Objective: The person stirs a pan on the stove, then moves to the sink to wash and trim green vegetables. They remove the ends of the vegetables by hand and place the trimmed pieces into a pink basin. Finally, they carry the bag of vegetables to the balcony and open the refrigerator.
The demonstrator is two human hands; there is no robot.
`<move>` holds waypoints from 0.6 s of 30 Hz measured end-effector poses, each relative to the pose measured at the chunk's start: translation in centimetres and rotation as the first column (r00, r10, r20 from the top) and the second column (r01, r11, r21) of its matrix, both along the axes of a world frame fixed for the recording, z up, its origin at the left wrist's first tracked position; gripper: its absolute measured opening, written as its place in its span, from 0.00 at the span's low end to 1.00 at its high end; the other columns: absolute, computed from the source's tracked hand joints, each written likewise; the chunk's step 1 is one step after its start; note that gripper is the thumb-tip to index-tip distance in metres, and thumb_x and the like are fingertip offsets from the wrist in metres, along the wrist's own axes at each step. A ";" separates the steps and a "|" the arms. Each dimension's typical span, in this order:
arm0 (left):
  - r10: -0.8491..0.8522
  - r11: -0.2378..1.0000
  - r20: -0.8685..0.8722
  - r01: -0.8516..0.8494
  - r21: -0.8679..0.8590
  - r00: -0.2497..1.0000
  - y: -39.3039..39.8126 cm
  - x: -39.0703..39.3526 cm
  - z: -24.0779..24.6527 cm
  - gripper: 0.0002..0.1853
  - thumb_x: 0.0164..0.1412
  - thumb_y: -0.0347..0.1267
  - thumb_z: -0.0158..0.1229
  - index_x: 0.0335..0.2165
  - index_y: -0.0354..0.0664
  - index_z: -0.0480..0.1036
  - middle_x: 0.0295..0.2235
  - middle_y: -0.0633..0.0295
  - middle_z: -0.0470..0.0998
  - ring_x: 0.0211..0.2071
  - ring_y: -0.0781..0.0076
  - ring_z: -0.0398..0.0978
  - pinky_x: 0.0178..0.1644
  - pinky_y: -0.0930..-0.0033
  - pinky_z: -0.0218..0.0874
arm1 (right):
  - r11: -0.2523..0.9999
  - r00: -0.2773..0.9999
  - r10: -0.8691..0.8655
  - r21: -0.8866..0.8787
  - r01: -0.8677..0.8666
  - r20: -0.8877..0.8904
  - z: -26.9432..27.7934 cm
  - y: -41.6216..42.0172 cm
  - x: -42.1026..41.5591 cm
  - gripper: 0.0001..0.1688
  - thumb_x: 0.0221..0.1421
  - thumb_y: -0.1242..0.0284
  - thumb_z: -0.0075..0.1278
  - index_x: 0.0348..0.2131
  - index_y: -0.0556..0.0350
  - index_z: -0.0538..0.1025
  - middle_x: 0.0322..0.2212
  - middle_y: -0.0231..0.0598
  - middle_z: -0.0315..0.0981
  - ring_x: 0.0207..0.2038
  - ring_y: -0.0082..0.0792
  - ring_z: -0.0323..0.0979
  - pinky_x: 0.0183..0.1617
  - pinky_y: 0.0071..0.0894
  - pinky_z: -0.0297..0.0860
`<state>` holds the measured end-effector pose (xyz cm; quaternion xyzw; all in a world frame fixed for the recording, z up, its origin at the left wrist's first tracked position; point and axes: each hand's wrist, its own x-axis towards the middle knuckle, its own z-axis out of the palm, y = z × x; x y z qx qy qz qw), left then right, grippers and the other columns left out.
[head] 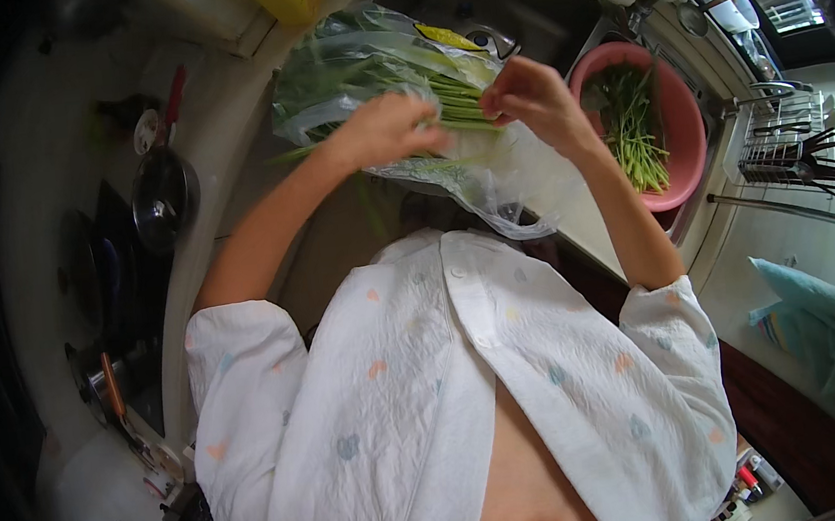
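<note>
A clear plastic bag (338,65) full of long green-stemmed vegetables lies before me across the counter edge by the sink, a yellow label on it. Bundled stems (455,99) run out between my hands. My left hand (397,128), blurred by motion, is over the bag with thumb and fingers apart; whether a thin stem sits between them cannot be made out. My right hand (532,99) has its fingers curled at the stem ends, and its grip is unclear. To the right, a pink plastic basin (684,137) holds cut green stems with leaves (631,134).
A dark sink (468,7) lies beyond the bag. Right of the basin stands a wire rack (790,134) with chopsticks and utensils. On the left counter are a frying pan (163,198) and a stove (113,267). A blue towel (821,304) hangs at right.
</note>
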<state>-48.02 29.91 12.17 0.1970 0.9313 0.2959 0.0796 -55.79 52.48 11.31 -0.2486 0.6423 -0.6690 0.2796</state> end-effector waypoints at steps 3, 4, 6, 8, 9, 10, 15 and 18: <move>-0.089 0.877 0.050 0.102 -0.469 0.995 -0.4 4.0 -3.9 0.18 0.46 0.43 0.60 0.23 0.37 0.69 0.23 0.51 0.73 0.29 0.53 0.74 0.30 0.53 0.63 | 0.926 0.957 0.202 0.359 -0.118 -0.207 -4.2 -0.2 0.2 0.08 0.43 0.85 0.44 0.30 0.63 0.69 0.25 0.40 0.72 0.30 0.30 0.71 0.32 0.27 0.69; -0.080 0.875 0.025 0.082 -0.477 0.996 -0.7 5.0 -5.0 0.18 0.45 0.43 0.60 0.23 0.38 0.69 0.23 0.52 0.73 0.30 0.53 0.74 0.31 0.54 0.63 | 0.856 0.908 0.281 0.510 -0.090 -0.311 -5.3 -0.4 0.6 0.09 0.42 0.84 0.44 0.30 0.63 0.69 0.24 0.42 0.71 0.29 0.33 0.72 0.32 0.30 0.69; -0.064 0.870 -0.023 0.045 -0.491 0.998 -1.2 6.9 -6.5 0.17 0.44 0.42 0.61 0.23 0.40 0.69 0.23 0.55 0.72 0.30 0.54 0.73 0.32 0.55 0.63 | 0.777 0.694 0.441 0.629 0.023 -0.570 -7.4 -0.3 1.9 0.06 0.42 0.81 0.44 0.26 0.62 0.70 0.22 0.47 0.71 0.28 0.42 0.72 0.32 0.39 0.68; -0.044 0.865 -0.024 0.026 -0.501 0.999 -1.2 7.6 -6.4 0.18 0.43 0.42 0.62 0.25 0.39 0.69 0.24 0.54 0.72 0.30 0.52 0.73 0.31 0.54 0.63 | 0.723 0.395 0.543 0.652 0.227 -0.741 -8.4 0.3 3.5 0.04 0.41 0.81 0.44 0.21 0.60 0.72 0.21 0.49 0.71 0.28 0.48 0.72 0.32 0.41 0.69; -0.034 0.860 -0.029 0.015 -0.510 0.999 -1.2 7.7 -6.0 0.19 0.42 0.43 0.62 0.26 0.39 0.69 0.24 0.54 0.72 0.30 0.52 0.73 0.31 0.54 0.63 | 0.695 0.435 0.568 0.691 0.201 -0.698 -8.4 0.3 3.4 0.04 0.41 0.80 0.44 0.21 0.60 0.72 0.20 0.48 0.71 0.28 0.47 0.72 0.32 0.39 0.68; -0.015 0.902 -0.012 0.008 -0.431 1.000 -1.3 7.8 -5.4 0.18 0.43 0.42 0.63 0.28 0.39 0.70 0.24 0.56 0.72 0.29 0.54 0.73 0.31 0.55 0.63 | 0.664 0.474 0.590 0.727 0.174 -0.653 -8.3 0.3 3.2 0.04 0.41 0.80 0.45 0.20 0.61 0.73 0.20 0.46 0.72 0.28 0.45 0.72 0.32 0.37 0.68; 0.263 0.890 0.407 -0.383 0.247 0.875 -2.1 7.1 -1.2 0.20 0.47 0.35 0.64 0.39 0.39 0.72 0.19 0.72 0.67 0.21 0.78 0.69 0.28 0.70 0.60 | 0.839 0.856 0.475 0.398 -0.370 -0.206 0.0 1.7 0.4 0.10 0.47 0.70 0.53 0.28 0.61 0.77 0.19 0.34 0.72 0.25 0.21 0.67 0.29 0.24 0.63; 0.156 0.661 0.600 -0.534 0.527 0.785 -1.8 5.7 2.6 0.19 0.49 0.30 0.62 0.42 0.36 0.71 0.17 0.80 0.57 0.18 0.93 0.51 0.21 0.85 0.44 | 0.839 0.896 0.440 0.328 -0.434 0.060 4.7 3.5 0.5 0.12 0.52 0.69 0.51 0.28 0.62 0.77 0.21 0.28 0.71 0.25 0.16 0.65 0.28 0.18 0.61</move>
